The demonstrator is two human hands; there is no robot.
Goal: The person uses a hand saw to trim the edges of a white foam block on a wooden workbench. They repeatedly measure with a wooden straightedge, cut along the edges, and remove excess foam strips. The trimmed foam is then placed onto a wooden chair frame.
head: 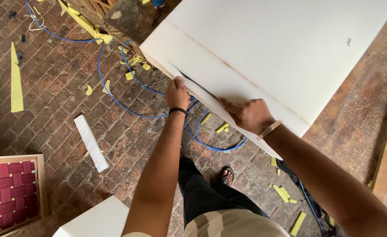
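**Mostly about the slit: both my hands sit on the near edge of the foam**

Over at the far left, a red woven frame [10, 189] lies on the brick floor [57, 83], with a long yellow offcut [16, 81] above it and a white foam strip [90, 143] lying loose a little further in. A blue hose [114, 94] loops across the bricks among small yellow scraps [130, 75], passing under my arms.

My left hand [176, 94] comes next. It is closed down over the near edge of the white foam sheet [281, 48], its fingers curled at the spot where a dark slit [197, 85] opens in the foam. I cannot tell whether it holds a blade or only pinches the foam; the fingers hide that.

The slit runs from my left hand down and to the right, along the sheet's near edge, straight towards my right hand [248, 115]. That hand lies just beside the slit's lower end, palm down, fingers bent and pressed onto the thin flap below the slit. It grips nothing that I can see; it bears down on the foam.

So the sheet lies ahead of me and to my right, resting on the worn wooden bench [355, 118], with its near corner overhanging the floor. Its long edge runs diagonally from upper left to lower right, and the cut line follows that same diagonal between my two hands. My left hand is at the cut's upper end and my right at the lower, both touching the foam.
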